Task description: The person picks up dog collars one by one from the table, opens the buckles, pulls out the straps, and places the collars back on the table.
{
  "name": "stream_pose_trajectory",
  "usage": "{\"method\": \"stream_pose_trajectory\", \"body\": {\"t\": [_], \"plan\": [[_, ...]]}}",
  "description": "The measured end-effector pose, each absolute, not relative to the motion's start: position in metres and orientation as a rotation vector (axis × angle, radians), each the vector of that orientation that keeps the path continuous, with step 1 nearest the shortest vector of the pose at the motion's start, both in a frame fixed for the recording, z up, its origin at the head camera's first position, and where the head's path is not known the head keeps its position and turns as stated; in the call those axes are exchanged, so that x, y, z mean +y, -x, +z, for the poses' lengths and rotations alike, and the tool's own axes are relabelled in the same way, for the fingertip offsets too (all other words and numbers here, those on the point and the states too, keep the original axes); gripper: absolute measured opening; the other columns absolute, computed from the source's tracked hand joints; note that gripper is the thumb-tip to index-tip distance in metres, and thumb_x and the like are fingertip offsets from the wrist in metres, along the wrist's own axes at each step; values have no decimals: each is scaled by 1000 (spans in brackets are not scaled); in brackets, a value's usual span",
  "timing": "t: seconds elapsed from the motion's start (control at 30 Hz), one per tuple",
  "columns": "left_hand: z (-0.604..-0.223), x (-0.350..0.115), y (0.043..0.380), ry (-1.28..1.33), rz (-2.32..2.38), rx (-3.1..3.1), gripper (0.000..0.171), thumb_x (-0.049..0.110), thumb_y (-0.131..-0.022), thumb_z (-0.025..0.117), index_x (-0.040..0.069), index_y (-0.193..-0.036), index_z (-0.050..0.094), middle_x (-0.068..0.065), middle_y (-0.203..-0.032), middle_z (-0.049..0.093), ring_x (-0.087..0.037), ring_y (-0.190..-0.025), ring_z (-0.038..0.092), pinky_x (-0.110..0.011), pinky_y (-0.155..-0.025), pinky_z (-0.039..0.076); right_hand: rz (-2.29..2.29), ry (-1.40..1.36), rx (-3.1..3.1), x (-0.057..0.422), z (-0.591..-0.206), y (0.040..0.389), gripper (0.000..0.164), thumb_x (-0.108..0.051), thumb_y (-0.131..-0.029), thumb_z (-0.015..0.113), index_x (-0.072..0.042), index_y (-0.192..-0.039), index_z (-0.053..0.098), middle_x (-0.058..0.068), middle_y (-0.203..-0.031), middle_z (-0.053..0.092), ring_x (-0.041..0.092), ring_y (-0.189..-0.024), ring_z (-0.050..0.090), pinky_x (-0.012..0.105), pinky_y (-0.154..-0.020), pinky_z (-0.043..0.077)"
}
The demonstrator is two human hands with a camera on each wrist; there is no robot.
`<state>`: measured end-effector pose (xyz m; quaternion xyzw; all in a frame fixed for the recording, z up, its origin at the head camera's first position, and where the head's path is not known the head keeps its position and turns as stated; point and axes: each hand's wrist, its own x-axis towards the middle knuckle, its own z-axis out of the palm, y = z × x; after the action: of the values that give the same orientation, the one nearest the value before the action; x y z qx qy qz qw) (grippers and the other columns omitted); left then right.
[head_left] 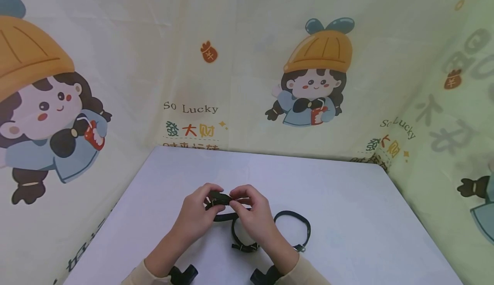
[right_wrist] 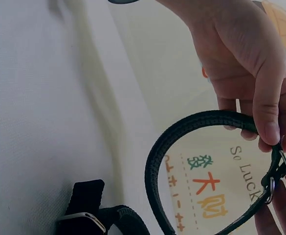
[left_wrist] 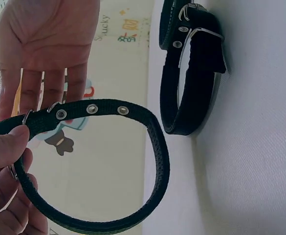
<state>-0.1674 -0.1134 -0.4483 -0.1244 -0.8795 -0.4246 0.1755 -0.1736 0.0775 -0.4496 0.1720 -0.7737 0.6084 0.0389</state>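
In front of me, both hands hold a black strap collar (head_left: 220,199) with metal eyelets above the table. My left hand (head_left: 197,214) pinches it near its metal rings; in the left wrist view the left thumb (left_wrist: 13,144) lies over the strap. From the other side my right hand (head_left: 254,216) grips the same collar, with its fingers (left_wrist: 50,90) partly behind the band. The collar's round loop (right_wrist: 155,161) hangs below the hands. On the table just beyond the right forearm lies another buckled black collar (head_left: 247,247), partly hidden by that hand.
A further black loop (head_left: 308,229) lies right of my right hand on the white table (head_left: 347,199). Black wrist cameras (head_left: 184,274) sit at both cuffs. A cream cloth (head_left: 247,70) with cartoon prints stands behind and at the sides.
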Motion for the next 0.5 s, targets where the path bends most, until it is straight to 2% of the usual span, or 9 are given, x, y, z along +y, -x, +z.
{"method": "stream_pose_trajectory", "body": {"t": [0.13, 0.37, 0.5], "plan": [[-445, -114, 166, 303, -1262, -2489, 47, 0, -82, 92, 20, -119, 71, 8, -97, 74, -14, -88, 61, -23, -69, 55, 1863, -554, -2341, 78, -451, 175, 28, -9, -101, 75, -26, -122, 68, 3, -124, 73, 16, -115, 73, 29, -95, 61], [-441, -115, 164, 266, -1300, -2479, 46, 0, -82, 92, 19, -119, 72, 8, -96, 76, -14, -89, 62, -25, -71, 53, 1865, -546, -2342, 80, -451, 177, 35, -4, -97, 77, -23, -125, 67, -5, -123, 72, 14, -117, 71, 47, -108, 58], [-441, -116, 164, 251, -1325, -2463, 45, 0, -82, 91, 19, -118, 72, 7, -95, 76, -15, -89, 62, -25, -70, 53, 1865, -536, -2366, 80, -451, 179, 38, -1, -96, 76, -22, -127, 67, -8, -124, 71, 14, -119, 71, 46, -110, 57]]}}
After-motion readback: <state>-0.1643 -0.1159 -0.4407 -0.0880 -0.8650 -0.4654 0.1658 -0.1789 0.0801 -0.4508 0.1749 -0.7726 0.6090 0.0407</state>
